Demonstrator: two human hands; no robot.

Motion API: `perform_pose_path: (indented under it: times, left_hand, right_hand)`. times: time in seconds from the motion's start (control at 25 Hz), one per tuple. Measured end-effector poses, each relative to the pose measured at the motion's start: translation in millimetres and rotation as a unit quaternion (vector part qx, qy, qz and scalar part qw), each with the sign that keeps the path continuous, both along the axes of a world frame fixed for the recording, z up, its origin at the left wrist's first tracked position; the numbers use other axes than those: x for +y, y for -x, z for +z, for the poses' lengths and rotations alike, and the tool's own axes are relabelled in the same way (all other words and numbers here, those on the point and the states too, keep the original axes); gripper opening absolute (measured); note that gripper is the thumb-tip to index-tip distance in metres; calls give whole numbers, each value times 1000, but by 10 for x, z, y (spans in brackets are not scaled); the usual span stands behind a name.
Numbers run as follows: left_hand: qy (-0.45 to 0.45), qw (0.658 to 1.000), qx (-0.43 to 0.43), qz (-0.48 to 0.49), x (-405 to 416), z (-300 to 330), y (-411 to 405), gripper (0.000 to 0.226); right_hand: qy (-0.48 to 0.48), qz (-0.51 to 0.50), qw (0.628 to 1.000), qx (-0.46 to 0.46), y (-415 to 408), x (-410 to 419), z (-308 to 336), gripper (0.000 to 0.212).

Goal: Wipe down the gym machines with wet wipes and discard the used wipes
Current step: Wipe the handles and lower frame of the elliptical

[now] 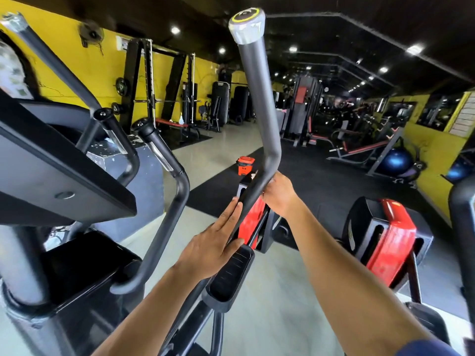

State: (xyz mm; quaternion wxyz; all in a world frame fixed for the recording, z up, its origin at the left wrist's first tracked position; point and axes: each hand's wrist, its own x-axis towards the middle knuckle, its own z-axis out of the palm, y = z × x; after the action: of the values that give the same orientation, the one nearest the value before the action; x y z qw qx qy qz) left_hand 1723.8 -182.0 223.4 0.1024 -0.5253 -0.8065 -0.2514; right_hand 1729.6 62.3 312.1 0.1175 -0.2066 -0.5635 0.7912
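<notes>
I see both forearms reaching forward and up from the bottom edge toward the elliptical's long grey handlebar (267, 119). My left hand (213, 240) lies with straight fingers flat along the left side of the bar's lower black section, palm turned toward it, fingertips pointing up the bar; it touches rather than grips. My right hand (279, 194) is higher, just under the bend, with its fingers curled round the bar from the right. I cannot tell whether a wipe sits under that hand; none shows.

The handlebar's long axis runs steeply upward from the hands, kinks at the bend, then rises slightly left to a plastic-wrapped end cap (247, 25) with a yellow ring, near the top of the view. The bar passes between the two hands, the left below, the right above.

A black foot pedal (231, 276) sits just below my left hand. A red lidded bin (245, 165) stands on the floor beyond the bend. The machine's console (51, 160) fills the left side.
</notes>
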Motion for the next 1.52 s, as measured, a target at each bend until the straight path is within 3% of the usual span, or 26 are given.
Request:
perform_pose_path:
  times: [0.08,0.2,0.36,0.44,0.6,0.84,1.08,1.28,1.52]
  left_hand:
    - [1,1000,21,16,13,-32,5,79]
    - [-49,989,125,62,50,-118,-37,72]
    - [-149,970,186,-50,189,-433,-387,54]
    - [-137,976,151,-82,303,-654,-524,51]
    - [-61,996,42,-54,619,-980,-485,52]
    - [21,991,-103,-87,1348,-1250,-383,53]
    - [138,972,-160,-105,2336,-1567,-362,47]
    - [204,951,-221,-76,3080,-1820,-390,42]
    - [268,929,-246,-73,3873,-2016,-452,39]
  right_hand:
    - [-15,0,996,87,-245,-160,-256,13]
    - [-101,-22,991,84,-560,-95,-693,17]
    - [-200,-49,974,90,-1036,-75,-1122,20]
    - [-230,-79,968,68,-1178,-2,-1259,20]
    - [-248,-145,958,-11,-1423,181,-1453,26]
    - [-262,-214,939,-56,-1812,709,-1750,33]
    - [-259,-265,925,-87,-2063,1344,-2223,16]
    - [-297,-324,885,-151,-2048,1818,-2604,3]
    - [-267,-372,871,-180,-2055,2113,-2863,7]
